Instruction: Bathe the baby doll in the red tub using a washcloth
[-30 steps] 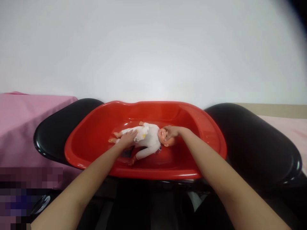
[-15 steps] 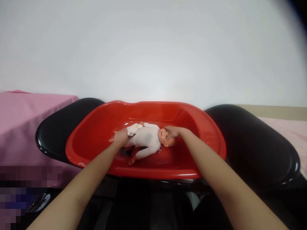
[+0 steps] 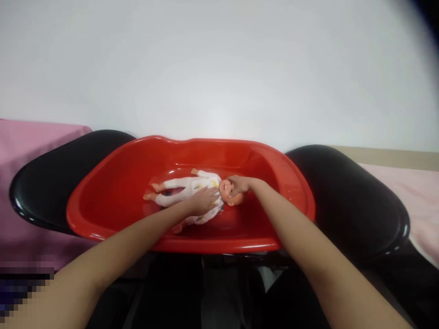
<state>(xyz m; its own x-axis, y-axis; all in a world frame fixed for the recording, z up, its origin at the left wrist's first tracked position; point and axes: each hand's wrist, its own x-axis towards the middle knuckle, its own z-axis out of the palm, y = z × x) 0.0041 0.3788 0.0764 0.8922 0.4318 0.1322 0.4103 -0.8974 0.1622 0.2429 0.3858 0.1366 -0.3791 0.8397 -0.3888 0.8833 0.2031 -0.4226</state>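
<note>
A doll (image 3: 171,199) in white clothes lies on its back in a red baby bathtub (image 3: 92,183), its head to the right and its bare feet to the left. A white top with yellow print (image 3: 215,183) covers its chest. My left hand (image 3: 203,201) rests on that chest with the fingers stretched out over the cloth. My right hand (image 3: 241,183) curves around the top of the doll's head, thumb and fingers along the face. The doll's near arm is partly behind my left forearm.
Black glossy surfaces flank the tub, one on the left (image 3: 41,189) and one on the right (image 3: 363,205). A pink cloth (image 3: 34,141) hangs at the far left, and pale pink fabric (image 3: 425,192) lies at the right. A white wall (image 3: 219,68) rises behind.
My left hand has moved right, from the doll's legs to its chest. The printed top, earlier bunched near the legs, now lies over the torso. My right hand stays at the head.
</note>
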